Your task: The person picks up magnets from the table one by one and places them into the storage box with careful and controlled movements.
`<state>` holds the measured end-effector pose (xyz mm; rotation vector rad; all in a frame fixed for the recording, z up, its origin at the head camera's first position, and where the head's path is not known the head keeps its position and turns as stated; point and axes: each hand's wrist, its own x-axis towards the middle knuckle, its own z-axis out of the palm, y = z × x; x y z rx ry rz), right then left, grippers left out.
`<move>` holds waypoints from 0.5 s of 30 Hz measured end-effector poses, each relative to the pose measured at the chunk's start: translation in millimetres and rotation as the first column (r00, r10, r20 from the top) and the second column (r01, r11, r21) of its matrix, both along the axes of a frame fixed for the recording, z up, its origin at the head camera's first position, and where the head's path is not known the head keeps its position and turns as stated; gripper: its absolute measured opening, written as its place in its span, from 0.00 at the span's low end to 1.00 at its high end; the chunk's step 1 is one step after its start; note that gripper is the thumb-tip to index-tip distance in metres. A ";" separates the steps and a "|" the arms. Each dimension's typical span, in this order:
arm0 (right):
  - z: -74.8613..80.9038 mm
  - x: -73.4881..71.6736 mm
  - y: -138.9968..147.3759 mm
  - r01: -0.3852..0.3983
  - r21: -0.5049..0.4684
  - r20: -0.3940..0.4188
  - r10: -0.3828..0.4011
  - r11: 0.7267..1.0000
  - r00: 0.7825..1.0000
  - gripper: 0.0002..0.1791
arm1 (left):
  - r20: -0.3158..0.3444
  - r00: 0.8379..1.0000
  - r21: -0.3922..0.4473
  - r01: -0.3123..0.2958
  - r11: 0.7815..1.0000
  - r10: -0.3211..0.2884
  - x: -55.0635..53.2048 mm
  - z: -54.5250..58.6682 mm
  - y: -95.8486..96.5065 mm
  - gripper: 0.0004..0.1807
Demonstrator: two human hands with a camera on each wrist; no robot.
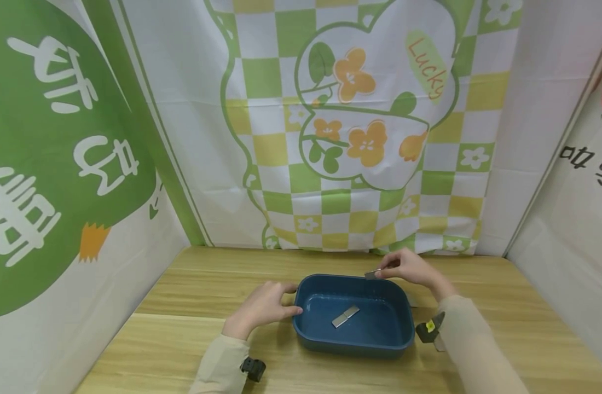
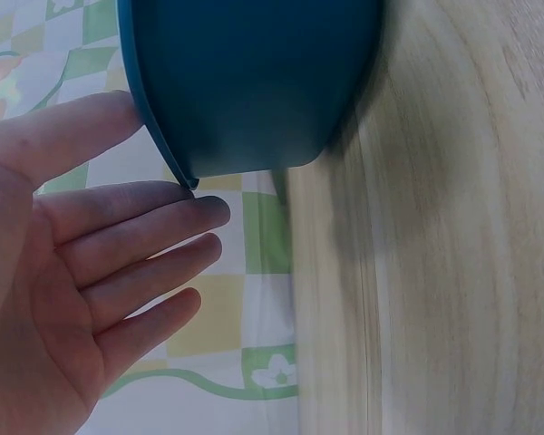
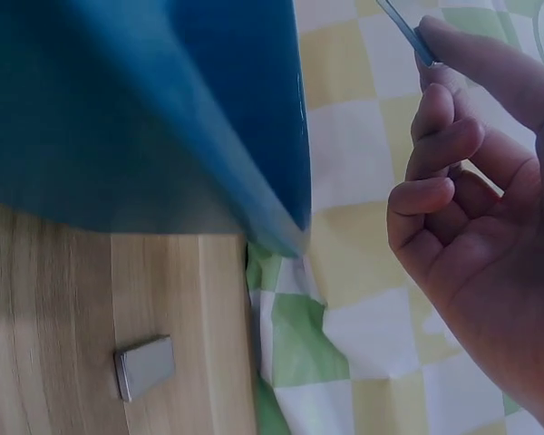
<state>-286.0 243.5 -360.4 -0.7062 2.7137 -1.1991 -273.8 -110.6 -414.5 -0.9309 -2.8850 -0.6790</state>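
Note:
A dark blue rectangular basin (image 1: 352, 348) stands on the wooden table. On its floor lie two small silver-grey rectangular pieces (image 1: 339, 320), end to end. My left hand (image 1: 261, 307) is at the basin's left rim; in the left wrist view its fingers (image 2: 150, 231) are fairly straight, with thumb and index touching the rim. Over the back right rim, my right hand (image 1: 409, 268) pinches a thin flat grey piece (image 1: 371, 274) between thumb and index finger. The right wrist view shows that piece (image 3: 403, 29) edge-on, with the other fingers (image 3: 431, 168) curled.
Another small grey block (image 3: 147, 367) lies on the table beside the basin's right side, mostly hidden in the head view. Behind the table (image 1: 183, 339) hangs a green-and-yellow checked cloth (image 1: 325, 219). Printed panels (image 1: 30, 137) stand at both sides.

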 end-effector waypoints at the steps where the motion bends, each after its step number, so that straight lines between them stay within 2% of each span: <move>1: 1.4 0.8 -1.0 -0.009 -0.003 0.001 0.009 1.000 1.000 0.08 | 0.000 1.000 0.001 0.001 1.000 -0.001 0.0 0.1 0.0 0.29; 5: 0.5 -2.3 -3.4 -0.016 0.002 0.008 0.016 1.000 1.000 0.08 | -0.001 1.000 -0.001 0.002 1.000 -0.002 0.5 0.8 -0.1 0.29; 11: -18.1 -23.1 0.1 -0.022 0.040 -0.005 0.022 0.999 1.000 0.08 | -0.007 1.000 -0.003 0.006 1.000 -0.006 1.1 1.8 0.0 0.29; 15: -22.2 -30.1 -3.4 -0.049 0.040 -0.009 0.050 0.998 0.999 0.09 | -0.005 1.000 -0.010 0.004 1.000 -0.004 1.2 2.1 0.6 0.29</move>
